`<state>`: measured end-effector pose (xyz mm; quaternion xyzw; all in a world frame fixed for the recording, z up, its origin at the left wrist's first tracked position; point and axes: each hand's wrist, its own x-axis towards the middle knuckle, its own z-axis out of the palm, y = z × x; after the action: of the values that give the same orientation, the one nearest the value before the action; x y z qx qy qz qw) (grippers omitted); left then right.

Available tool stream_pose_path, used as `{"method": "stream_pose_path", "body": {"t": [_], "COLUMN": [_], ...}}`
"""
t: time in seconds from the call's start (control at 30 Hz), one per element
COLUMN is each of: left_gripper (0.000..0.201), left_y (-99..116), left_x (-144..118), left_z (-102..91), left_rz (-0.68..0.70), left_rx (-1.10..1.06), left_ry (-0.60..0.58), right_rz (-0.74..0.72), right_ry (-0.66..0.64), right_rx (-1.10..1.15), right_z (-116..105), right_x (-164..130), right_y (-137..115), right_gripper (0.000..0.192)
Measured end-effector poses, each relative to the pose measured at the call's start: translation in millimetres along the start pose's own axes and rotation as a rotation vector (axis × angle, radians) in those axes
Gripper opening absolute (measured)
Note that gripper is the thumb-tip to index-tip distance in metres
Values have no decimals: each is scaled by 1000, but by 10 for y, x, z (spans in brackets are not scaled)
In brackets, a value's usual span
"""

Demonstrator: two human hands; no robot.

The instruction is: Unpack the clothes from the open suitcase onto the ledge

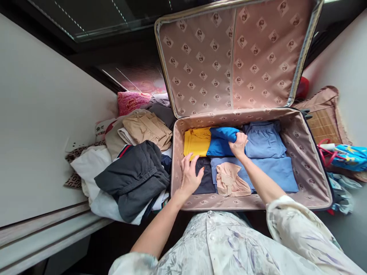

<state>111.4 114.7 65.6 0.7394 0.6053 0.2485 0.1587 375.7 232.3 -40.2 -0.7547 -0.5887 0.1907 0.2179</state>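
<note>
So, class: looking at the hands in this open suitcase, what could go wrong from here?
1. The right hand grips the bright blue folded garment; tugging it may unfold it and rumple the yellow folded garment touching it.
2. The left hand presses on the dark folded garment, which could crease.
3. The upright patterned suitcase lid might drop onto both arms.

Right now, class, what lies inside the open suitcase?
Folded clothes fill the suitcase: a yellow top, a blue top gripped by the right hand, pale blue trousers, beige underwear. The left hand covers a dark garment. Lower layers are hidden.
</note>
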Motion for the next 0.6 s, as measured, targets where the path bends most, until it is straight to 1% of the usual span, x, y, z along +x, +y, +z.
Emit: {"method": "stream_pose_path", "body": {"t": [0.03,0.1,0.17,0.23,0.27,0.3,0.33,0.4,0.47,0.53,0.6], "left_gripper": [51,67,86,96,95,89,78,51,31,25,26], "left_y": [4,19,46,83,103,122,142,177,197,177,85], "left_x": [114,367,631,869,966,1044,1101,1157,1154,1118,1072], "left_z": [121,349,557,734,802,848,868,810,616,313,-47], "left_rz": [12,52,125,215,254,286,310,320,282,202,67], "left_rx": [13,60,123,162,158,135,93,-43,-202,-335,-450], "left_ry": [-41,-129,-229,-324,-370,-417,-467,-545,-563,-500,-346], "right_rz": [-32,-156,-279,-382,-430,-469,-495,-527,-558,-592,-597], "right_ry": [23,31,7,-35,-58,-78,-87,-46,52,161,228], "right_rx": [9,34,79,160,207,250,286,343,382,405,402], "right_z": [-13,-43,-82,-136,-172,-216,-269,-400,-560,-730,-884], "right_x": [-102,-319,-506,-643,-696,-743,-786,-860,-904,-895,-833], "right_y": [46,131,194,230,238,241,238,218,171,90,-14], "right_gripper": [34,26,18,18,21,23,24,28,39,57,70]}}
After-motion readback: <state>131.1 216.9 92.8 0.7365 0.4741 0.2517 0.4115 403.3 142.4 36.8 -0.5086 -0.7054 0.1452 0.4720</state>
